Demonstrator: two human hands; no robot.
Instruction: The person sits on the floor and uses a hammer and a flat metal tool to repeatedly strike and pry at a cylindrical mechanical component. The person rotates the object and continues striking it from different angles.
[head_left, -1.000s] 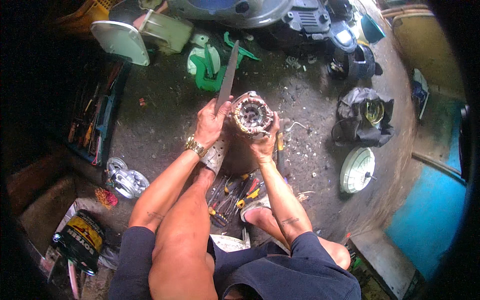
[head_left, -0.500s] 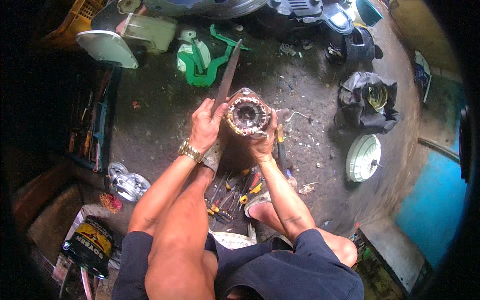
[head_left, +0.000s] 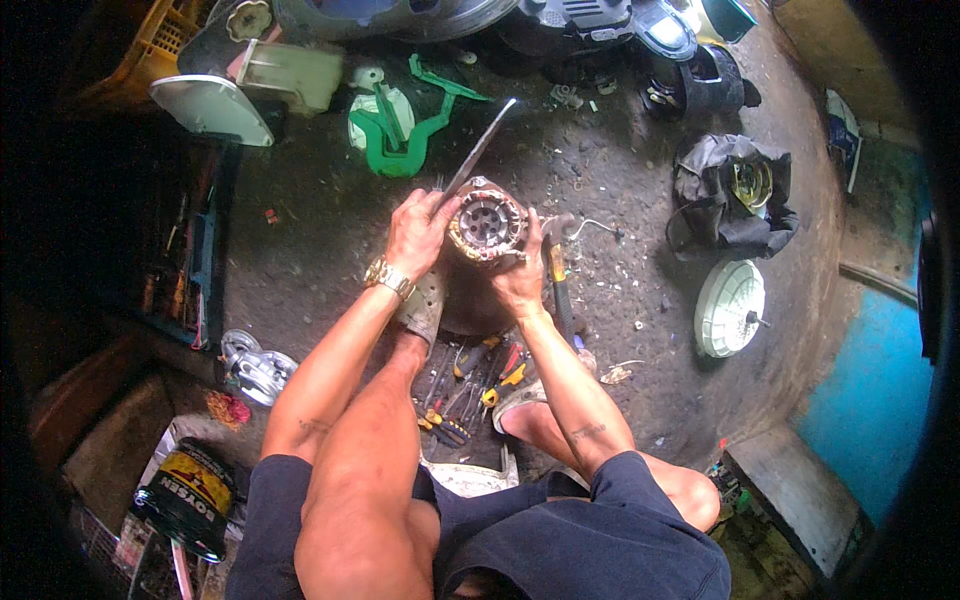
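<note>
My left hand is closed around a long flat metal tool, shaped like a file, its tip pointing away and to the right. My right hand grips the right side of a round motor stator with laced windings. A grey metal part with a ring of holes shows in its centre. The tool crosses beside the stator's far left edge, and my left thumb is close to its rim; contact there is unclear. A hammer with a black and yellow handle lies just right of my right hand.
Pliers and screwdrivers lie between my feet. Beyond the stator are a green plastic bracket and a whitish container. To the right are a black bag and a round white plastic part. A blue tool tray stands left.
The stator has shifted slightly left and tilted, so the holed centre part now shows. The flat tool has turned more edge-on, and its tip has swung right.
</note>
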